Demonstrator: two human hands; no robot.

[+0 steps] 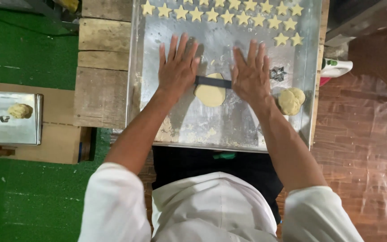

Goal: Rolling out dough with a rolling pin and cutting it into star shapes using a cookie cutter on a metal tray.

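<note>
My left hand (177,67) and my right hand (250,72) lie flat, fingers spread, on the two ends of a dark rolling pin (213,82). The pin rests across a flattened round of pale dough (210,95) in the middle of a large metal tray (157,36). A ball of dough (291,100) sits on the tray by my right forearm. A metal star cutter (277,73) lies just right of my right hand. Several cut dough stars (229,15) line the tray's far edge.
The tray sits on a wooden plank table (101,67). At left a small metal tray (5,127) holds a dough lump (19,110) and a small cutter, on cardboard over green matting. A white and red container (334,68) stands at the tray's right edge.
</note>
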